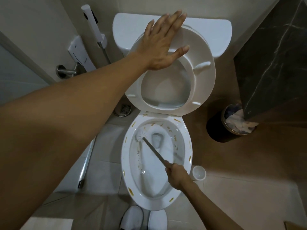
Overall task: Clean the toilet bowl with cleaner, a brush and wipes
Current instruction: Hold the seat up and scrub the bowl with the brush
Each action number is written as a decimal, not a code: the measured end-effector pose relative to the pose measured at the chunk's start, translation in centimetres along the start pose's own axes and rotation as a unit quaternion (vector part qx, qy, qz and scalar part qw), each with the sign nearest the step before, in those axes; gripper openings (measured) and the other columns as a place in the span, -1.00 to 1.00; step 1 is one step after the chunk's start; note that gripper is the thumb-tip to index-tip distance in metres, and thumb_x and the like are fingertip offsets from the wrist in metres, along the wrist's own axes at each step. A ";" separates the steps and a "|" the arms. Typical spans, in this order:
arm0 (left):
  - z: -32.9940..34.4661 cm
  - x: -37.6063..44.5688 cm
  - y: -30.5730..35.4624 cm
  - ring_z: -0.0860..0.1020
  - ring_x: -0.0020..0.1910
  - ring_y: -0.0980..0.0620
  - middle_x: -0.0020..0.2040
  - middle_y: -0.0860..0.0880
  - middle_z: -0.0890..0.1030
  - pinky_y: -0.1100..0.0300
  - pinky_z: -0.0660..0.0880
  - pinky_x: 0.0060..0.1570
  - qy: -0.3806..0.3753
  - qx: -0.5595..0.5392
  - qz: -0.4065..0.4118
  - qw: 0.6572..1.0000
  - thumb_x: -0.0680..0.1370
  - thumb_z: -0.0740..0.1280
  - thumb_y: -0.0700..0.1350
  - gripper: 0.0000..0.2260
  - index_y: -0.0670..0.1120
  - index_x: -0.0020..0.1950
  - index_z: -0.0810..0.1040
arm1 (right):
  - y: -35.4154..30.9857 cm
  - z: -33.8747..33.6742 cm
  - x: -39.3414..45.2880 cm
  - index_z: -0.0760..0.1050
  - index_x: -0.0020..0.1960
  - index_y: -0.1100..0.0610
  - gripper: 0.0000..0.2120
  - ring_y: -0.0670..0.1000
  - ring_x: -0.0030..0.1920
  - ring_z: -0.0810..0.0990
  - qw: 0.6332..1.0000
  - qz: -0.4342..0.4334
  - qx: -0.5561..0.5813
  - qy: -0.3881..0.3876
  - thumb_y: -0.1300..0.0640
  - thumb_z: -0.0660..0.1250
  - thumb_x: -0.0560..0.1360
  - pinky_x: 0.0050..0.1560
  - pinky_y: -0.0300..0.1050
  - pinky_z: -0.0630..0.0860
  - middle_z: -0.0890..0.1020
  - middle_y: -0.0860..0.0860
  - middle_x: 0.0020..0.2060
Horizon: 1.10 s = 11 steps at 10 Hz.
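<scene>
The white toilet bowl (128,170) stands below me, its rim and inner wall dotted with yellow-brown smears. My right hand (176,175) grips the grey handle of a toilet brush (155,151), whose white head (140,135) presses against the bowl's upper left inner wall. My left hand (163,42) lies flat with straight fingers on the raised toilet seat (205,78), which leans back toward the cistern (221,29). White foam or paper lies around the drain hole (157,140).
A white brush holder cup (199,172) sits on the floor right of the bowl. A dark bin (221,128) with crumpled tissues stands further right under a dark marble counter (272,55). A bidet sprayer (93,25) hangs on the left wall above a floor drain (125,109). White slippers (144,218) are at the bottom.
</scene>
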<state>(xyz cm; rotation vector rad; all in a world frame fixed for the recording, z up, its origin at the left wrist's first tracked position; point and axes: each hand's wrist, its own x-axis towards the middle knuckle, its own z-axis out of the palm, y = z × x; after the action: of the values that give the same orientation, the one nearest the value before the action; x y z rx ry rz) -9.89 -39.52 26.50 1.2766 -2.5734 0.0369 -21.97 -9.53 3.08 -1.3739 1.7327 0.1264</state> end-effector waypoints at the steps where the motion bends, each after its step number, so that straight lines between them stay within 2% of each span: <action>1: -0.1 0.0 0.0 -0.07 0.54 -0.08 0.57 -0.02 -0.08 -0.14 -0.13 0.46 -0.008 -0.004 0.001 1.000 0.54 -0.07 0.33 -0.29 -0.04 0.57 -0.11 | 1.0 0.3 -2.4 0.44 0.32 0.09 -0.64 0.11 0.04 0.62 0.998 -0.020 -0.034 -0.045 -0.01 0.07 0.62 0.03 -0.06 0.56 0.61 0.10 0.09; 2: -0.3 0.0 0.0 -0.09 0.54 -0.09 0.57 -0.02 -0.09 -0.15 -0.13 0.46 -0.016 -0.006 -0.004 1.000 0.55 -0.05 0.33 -0.29 -0.03 0.57 -0.12 | 1.2 -0.4 -3.4 0.43 0.35 0.05 -0.64 0.12 0.09 0.61 0.995 -0.046 -0.058 -0.070 0.01 0.06 0.62 0.09 -0.01 0.56 0.60 0.10 0.14; 4: -0.6 0.0 0.1 -0.09 0.54 -0.09 0.57 -0.01 -0.09 -0.17 -0.11 0.46 -0.030 -0.012 -0.004 0.999 0.54 -0.05 0.34 -0.28 -0.02 0.57 -0.14 | -1.4 -2.0 -0.8 0.38 0.41 0.00 -0.62 0.13 0.15 0.56 0.999 -0.028 -0.014 -0.031 0.04 0.06 0.63 0.18 0.00 0.51 0.57 0.12 0.18; 5: -0.9 0.0 0.1 -0.09 0.54 -0.09 0.57 -0.01 -0.10 -0.16 -0.11 0.46 -0.039 -0.019 -0.002 0.999 0.55 -0.03 0.33 -0.29 -0.01 0.56 -0.15 | -1.5 -2.1 -2.5 0.37 0.43 0.00 -0.62 0.08 0.07 0.59 0.998 -0.019 0.003 -0.059 0.05 0.08 0.64 0.08 -0.13 0.53 0.58 0.10 0.17; 6: -1.0 0.0 0.1 -0.09 0.54 -0.09 0.57 0.00 -0.10 -0.16 -0.11 0.46 -0.045 -0.021 -0.001 0.999 0.55 -0.03 0.33 -0.29 -0.01 0.56 -0.15 | -0.7 -3.8 -4.8 0.41 0.39 -0.07 -0.65 -0.04 -0.33 0.53 0.991 0.017 -0.017 -0.131 -0.01 0.10 0.63 -0.38 -0.22 0.47 0.61 0.06 -0.03; 7: -1.1 0.0 0.1 -0.09 0.54 -0.09 0.57 -0.01 -0.10 -0.17 -0.11 0.46 -0.047 -0.019 0.001 0.999 0.55 -0.03 0.33 -0.29 -0.01 0.56 -0.15 | -1.1 -5.7 -5.1 0.40 0.39 -0.09 -0.65 -0.10 -0.44 0.43 0.984 0.028 -0.059 -0.167 0.00 0.11 0.63 -0.51 -0.30 0.39 0.53 -0.04 -0.16; 8: -1.1 0.0 0.0 -0.10 0.54 -0.09 0.57 0.00 -0.11 -0.16 -0.11 0.47 -0.050 -0.018 -0.001 0.999 0.56 -0.02 0.33 -0.29 -0.01 0.56 -0.16 | -3.0 -6.1 -3.6 0.42 0.39 -0.02 -0.65 -0.02 -0.17 0.55 0.986 -0.014 -0.096 -0.138 0.03 0.09 0.64 -0.15 -0.21 0.54 0.57 0.04 0.09; 9: -1.2 0.0 0.0 -0.10 0.54 -0.09 0.57 0.00 -0.11 -0.16 -0.11 0.46 -0.051 -0.019 0.003 0.999 0.56 -0.02 0.33 -0.29 -0.01 0.56 -0.16 | -4.1 -5.0 -2.1 0.47 0.33 0.08 -0.66 0.07 0.04 0.60 0.993 -0.006 -0.078 -0.090 0.03 0.11 0.63 0.09 -0.06 0.56 0.60 0.08 0.08; 10: -1.2 0.1 0.1 -0.10 0.54 -0.09 0.57 0.00 -0.11 -0.16 -0.11 0.47 -0.053 -0.021 0.001 0.998 0.56 -0.02 0.33 -0.29 -0.01 0.56 -0.17 | -4.2 -5.0 -2.6 0.48 0.30 0.11 -0.67 0.07 -0.05 0.62 0.994 0.010 -0.048 -0.096 0.04 0.12 0.63 -0.02 -0.09 0.58 0.61 0.10 0.03; 11: -1.2 0.0 0.1 -0.10 0.54 -0.08 0.57 0.01 -0.12 -0.16 -0.11 0.46 -0.056 -0.025 -0.002 0.998 0.56 -0.02 0.33 -0.29 0.00 0.56 -0.17 | -4.1 -6.3 -4.3 0.47 0.34 0.07 -0.66 -0.03 -0.33 0.51 0.980 -0.001 -0.114 -0.164 0.05 0.09 0.64 -0.37 -0.21 0.50 0.57 0.06 -0.04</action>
<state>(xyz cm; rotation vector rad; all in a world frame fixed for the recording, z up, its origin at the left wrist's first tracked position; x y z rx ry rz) -9.65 -39.32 27.70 1.2999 -2.6486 -0.1012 -22.23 -11.52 11.50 -1.4259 1.4732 0.5365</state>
